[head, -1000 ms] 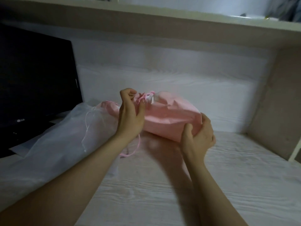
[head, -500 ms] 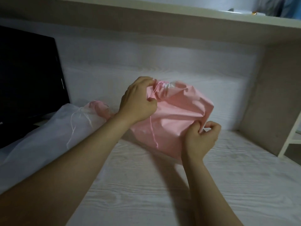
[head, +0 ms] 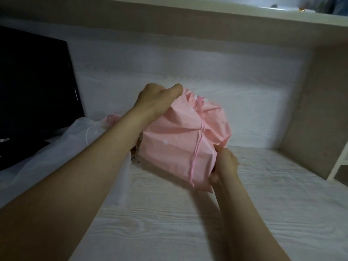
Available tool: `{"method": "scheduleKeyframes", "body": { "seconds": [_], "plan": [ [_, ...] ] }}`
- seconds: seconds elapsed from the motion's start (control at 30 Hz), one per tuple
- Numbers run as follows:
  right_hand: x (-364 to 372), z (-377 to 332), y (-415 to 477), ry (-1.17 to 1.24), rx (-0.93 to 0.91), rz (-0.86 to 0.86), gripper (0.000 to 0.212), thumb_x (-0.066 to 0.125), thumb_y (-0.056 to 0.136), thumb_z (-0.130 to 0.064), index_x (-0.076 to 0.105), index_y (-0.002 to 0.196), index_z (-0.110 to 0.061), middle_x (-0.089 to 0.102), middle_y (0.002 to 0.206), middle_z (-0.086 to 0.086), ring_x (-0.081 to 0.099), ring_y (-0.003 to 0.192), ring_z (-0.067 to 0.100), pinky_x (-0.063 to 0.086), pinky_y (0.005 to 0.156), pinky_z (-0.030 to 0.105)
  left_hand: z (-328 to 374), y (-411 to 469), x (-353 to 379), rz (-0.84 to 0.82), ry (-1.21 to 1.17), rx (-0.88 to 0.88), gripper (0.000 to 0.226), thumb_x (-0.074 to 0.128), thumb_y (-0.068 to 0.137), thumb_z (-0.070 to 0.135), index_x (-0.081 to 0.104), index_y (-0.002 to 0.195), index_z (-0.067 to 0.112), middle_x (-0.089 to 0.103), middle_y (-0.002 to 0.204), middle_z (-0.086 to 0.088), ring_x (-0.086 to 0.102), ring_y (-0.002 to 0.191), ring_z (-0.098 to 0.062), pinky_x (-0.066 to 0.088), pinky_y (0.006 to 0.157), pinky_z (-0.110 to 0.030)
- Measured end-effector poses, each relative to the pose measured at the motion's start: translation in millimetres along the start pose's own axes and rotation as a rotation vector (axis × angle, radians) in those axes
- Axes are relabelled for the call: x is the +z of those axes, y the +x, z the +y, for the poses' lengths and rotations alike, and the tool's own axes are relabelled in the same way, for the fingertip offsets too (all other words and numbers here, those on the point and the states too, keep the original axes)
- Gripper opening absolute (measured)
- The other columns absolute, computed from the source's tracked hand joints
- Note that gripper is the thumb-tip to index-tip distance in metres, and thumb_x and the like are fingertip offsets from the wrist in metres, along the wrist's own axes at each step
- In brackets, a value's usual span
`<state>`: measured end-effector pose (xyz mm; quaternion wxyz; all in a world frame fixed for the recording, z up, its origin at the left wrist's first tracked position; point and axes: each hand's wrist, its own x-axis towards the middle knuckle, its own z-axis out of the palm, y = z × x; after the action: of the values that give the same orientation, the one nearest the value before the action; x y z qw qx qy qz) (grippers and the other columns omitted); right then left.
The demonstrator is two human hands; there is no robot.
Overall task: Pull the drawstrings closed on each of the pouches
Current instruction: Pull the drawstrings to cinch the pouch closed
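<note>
Pale wood-grain desk [head: 169, 227], recessed under an overhead shelf [head: 188, 17]; black monitor [head: 33, 91] at the back left corner. We noted the pink pouch [head: 175, 147] held between both hands over the middle of the desk, toward the back edge, tilted with its neck up and away. Shadow lay on the desk below it; we could not tell whether its underside touched the surface. Left hand [head: 156, 99]: fingers curled over the bunched neck, clamped on the fabric. Right hand [head: 225, 166]: fingers and thumb closed round the pouch's lower right edge. Mouth appeared puckered. Pink drawstring [head: 197, 147] hung loose from the neck down the front face, ending near the lower edge, in neither hand. White translucent pouch [head: 56, 153] lay flat along the left edge, partly under the left forearm, its white cord visible.
</note>
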<state>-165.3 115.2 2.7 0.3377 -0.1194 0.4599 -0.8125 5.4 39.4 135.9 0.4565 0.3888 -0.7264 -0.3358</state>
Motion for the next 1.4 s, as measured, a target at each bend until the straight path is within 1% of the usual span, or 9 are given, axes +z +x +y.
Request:
{"method": "scheduleKeyframes", "body": {
  "seconds": [0.1, 0.2, 0.37, 0.5, 0.67, 0.8, 1.0, 1.2, 1.4],
  "plan": [
    [2.4, 2.4, -3.9, 0.049, 0.176, -0.136, 0.033, 0.068, 0.086, 0.003, 0.066, 0.119, 0.005, 0.073, 0.098, 0.020, 0.074, 0.083, 0.030, 0.064, 0.070, 0.040, 2.7, -3.9, -11.7, -0.081, -0.185, 0.088, 0.003, 0.067, 0.081, 0.026, 0.069, 0.081, 0.024, 0.066, 0.079, 0.011, 0.062, 0.073, -0.014, 0.046, 0.067, -0.027],
    [6.5, 7.3, -9.8, 0.065, 0.255, -0.240, 0.053, 0.071, 0.090, -0.024, 0.062, 0.137, 0.000, 0.069, 0.120, 0.021, 0.069, 0.104, 0.036, 0.059, 0.089, 0.052, 6.9, -3.2, -16.5, -0.129, -0.239, 0.155, 0.042, 0.065, 0.090, -0.001, 0.072, 0.125, 0.023, 0.073, 0.115, -0.002, 0.074, 0.096, -0.015, 0.060, 0.077, -0.026],
    [8.5, -7.5, -26.9, 0.232, 0.244, -0.326, 0.038, 0.040, 0.104, -0.023, 0.074, 0.099, -0.005, 0.078, 0.088, 0.015, 0.077, 0.069, 0.030, 0.055, 0.074, 0.040, 9.1, -0.3, -21.2, 0.060, -0.190, 0.150, 0.037, 0.064, 0.088, -0.010, 0.080, 0.096, 0.022, 0.081, 0.098, 0.000, 0.077, 0.096, -0.021, 0.063, 0.087, -0.039],
    [8.7, -3.0, -22.0, 0.294, 0.079, -0.272, 0.017, 0.048, 0.090, -0.008, 0.064, 0.088, -0.003, 0.072, 0.081, 0.019, 0.073, 0.068, 0.030, 0.064, 0.064, 0.037, 2.6, -0.4, -24.9, 0.357, 0.111, 0.136, 0.037, 0.054, 0.081, -0.005, 0.075, 0.091, 0.023, 0.073, 0.102, -0.002, 0.070, 0.096, -0.026, 0.055, 0.080, -0.027],
    [11.7, 15.4, -16.0, -0.103, -0.280, -0.135, 0.040, 0.067, 0.092, 0.004, 0.042, 0.103, -0.025, 0.050, 0.064, 0.008, 0.044, 0.044, 0.016, 0.035, 0.041, 0.023, -10.5, -8.9, -37.3, 0.434, 0.652, 0.059, 0.033, 0.055, 0.094, -0.004, 0.075, 0.110, 0.016, 0.064, 0.125, -0.015, 0.063, 0.113, -0.042, 0.044, 0.084, -0.039],
    [24.1, 36.4, -31.5, -0.437, -0.551, -0.270, 0.037, 0.069, 0.094, -0.014, 0.044, 0.112, -0.035, 0.066, 0.085, 0.018, 0.055, 0.059, 0.028, 0.045, 0.056, 0.039, -26.6, -8.3, -46.6, 0.479, 0.972, 0.111, 0.030, 0.053, 0.098, -0.002, 0.071, 0.119, 0.009, 0.063, 0.128, -0.017, 0.057, 0.121, -0.041, 0.041, 0.078, -0.042],
    [36.6, 71.7, -35.1, -0.891, -0.861, -0.483, 0.047, 0.056, 0.102, -0.016, 0.045, 0.145, -0.031, 0.061, 0.133, -0.001, 0.062, 0.110, 0.019, 0.043, 0.087, 0.022, -71.4, -13.4, -64.9, 0.493, 1.204, 0.041, 0.029, 0.053, 0.094, 0.015, 0.074, 0.114, 0.015, 0.063, 0.125, -0.014, 0.045, 0.123, -0.043, 0.035, 0.103, -0.048],
    [45.9, 92.7, -29.9, -1.513, -0.541, -0.644, 0.073, 0.045, 0.104, -0.053, 0.008, 0.165, -0.037, 0.013, 0.170, 0.012, 0.029, 0.149, 0.041, 0.025, 0.119, 0.054, -123.4, -33.3, -42.8, 0.215, 1.236, 0.029, 0.047, 0.053, 0.096, 0.030, 0.056, 0.139, 0.012, 0.045, 0.147, -0.018, 0.039, 0.131, -0.043, 0.033, 0.108, -0.050],
    [41.9, 88.5, -28.1, -1.705, -0.612, -0.506, 0.069, 0.060, 0.084, -0.064, 0.044, 0.145, -0.037, 0.004, 0.167, 0.023, 0.014, 0.151, 0.045, 0.020, 0.118, 0.056, -150.6, -50.4, -25.7, 0.031, 1.282, 0.043, 0.067, 0.058, 0.089, 0.046, 0.039, 0.149, 0.022, 0.041, 0.145, -0.016, 0.041, 0.128, -0.040, 0.034, 0.105, -0.048]
  ]
}}
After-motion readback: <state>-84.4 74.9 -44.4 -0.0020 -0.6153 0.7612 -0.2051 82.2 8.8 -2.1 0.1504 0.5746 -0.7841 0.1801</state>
